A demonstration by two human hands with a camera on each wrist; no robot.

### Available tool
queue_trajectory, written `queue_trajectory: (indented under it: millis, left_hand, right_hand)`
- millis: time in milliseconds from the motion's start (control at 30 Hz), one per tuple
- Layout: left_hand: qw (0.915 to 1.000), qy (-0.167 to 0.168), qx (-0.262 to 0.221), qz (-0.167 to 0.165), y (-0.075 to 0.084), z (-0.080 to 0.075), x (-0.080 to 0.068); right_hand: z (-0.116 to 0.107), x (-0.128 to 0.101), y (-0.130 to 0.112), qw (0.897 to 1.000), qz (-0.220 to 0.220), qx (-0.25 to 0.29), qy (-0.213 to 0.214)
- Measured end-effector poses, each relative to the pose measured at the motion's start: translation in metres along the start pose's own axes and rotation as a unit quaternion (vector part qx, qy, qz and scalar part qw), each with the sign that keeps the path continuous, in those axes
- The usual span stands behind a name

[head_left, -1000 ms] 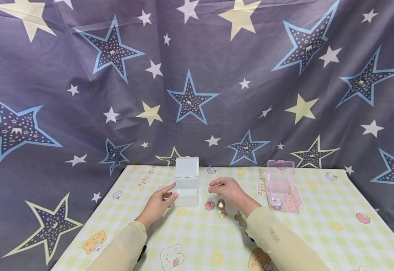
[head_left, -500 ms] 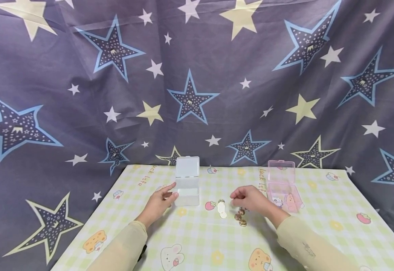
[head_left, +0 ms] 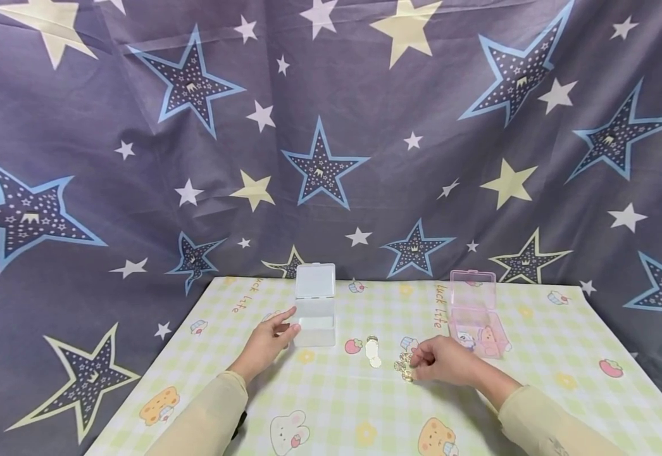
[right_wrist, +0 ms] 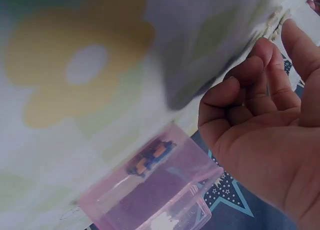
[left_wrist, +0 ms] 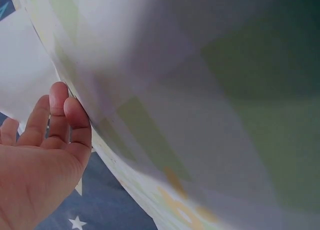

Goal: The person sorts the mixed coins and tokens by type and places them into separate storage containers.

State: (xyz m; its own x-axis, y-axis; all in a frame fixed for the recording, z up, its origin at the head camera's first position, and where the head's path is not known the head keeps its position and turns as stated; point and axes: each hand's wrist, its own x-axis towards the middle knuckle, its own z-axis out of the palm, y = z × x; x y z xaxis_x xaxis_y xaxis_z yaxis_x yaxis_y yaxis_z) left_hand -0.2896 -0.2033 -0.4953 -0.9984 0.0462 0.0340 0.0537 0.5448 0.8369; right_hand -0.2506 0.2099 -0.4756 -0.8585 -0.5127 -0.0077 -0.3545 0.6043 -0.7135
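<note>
My left hand [head_left: 265, 345] rests its fingertips at the left side of a white plastic box [head_left: 315, 335], whose lid [head_left: 315, 281] stands up at the back. In the left wrist view the left fingers [left_wrist: 59, 97] are gently bent, with the white box beyond them. My right hand [head_left: 445, 361] reaches down to a small cluster of gold coins [head_left: 404, 367], fingertips right at its edge. The right wrist view shows thumb and forefinger apart near the coins [right_wrist: 275, 22], the other fingers curled in. A second line of shiny gold coins [head_left: 373, 352] lies between the box and this cluster.
A pink see-through box [head_left: 479, 334] with its lid raised stands behind and right of my right hand; small coloured shapes show inside. The table's checked cloth [head_left: 319, 399] has printed cartoon figures. A starry curtain [head_left: 331, 139] hangs along the back edge.
My right hand has moved from beside the white box, right and toward me, down to the right-hand coin cluster, which its arm covered earlier. The left hand stays at the box.
</note>
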Motion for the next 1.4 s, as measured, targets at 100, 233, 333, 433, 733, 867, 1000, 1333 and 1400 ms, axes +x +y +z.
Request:
queue_trajectory:
  millis: [100,233,333,433,733,867,1000,1333,1400]
  left_hand:
    - [1.0,0.001,-0.001,-0.001,-0.001,0.0,0.001]
    - [1.0,0.001,-0.004,-0.002,-0.001,0.0,0.001]
    - [1.0,0.001,-0.004,-0.003,-0.001,0.001,0.001]
    - [1.0,0.002,-0.003,-0.002,-0.001,0.001,0.001]
    - [1.0,0.0,-0.004,-0.002,-0.001,0.001,0.001]
    - [1.0,-0.001,-0.004,0.0,-0.001,0.0,0.0]
    - [1.0,-0.001,-0.004,0.003,-0.002,0.0,0.0]
    - [0.9999,-0.003,-0.007,0.008,-0.003,0.0,0.001]
    - [0.9999,-0.003,-0.009,0.009,-0.003,0.0,0.001]
  right_hand:
    - [0.002,-0.001,0.002,1.0,0.005,-0.015,0.002]
    - [0.006,0.0,0.002,0.999,0.011,-0.037,0.008]
    - [0.008,0.001,0.002,0.999,0.013,-0.042,0.011]
    - [0.009,0.001,0.001,0.999,0.014,-0.042,0.011]
    - [0.012,0.0,-0.001,0.999,0.002,-0.042,0.017]
    - [0.012,0.001,0.0,0.999,-0.007,-0.043,0.017]
    - [0.011,0.002,-0.001,0.999,-0.008,-0.045,0.013]
    - [0.011,0.003,-0.004,0.999,0.004,-0.035,0.001]
    - [0.012,0.004,-0.004,0.999,0.003,-0.032,0.001]
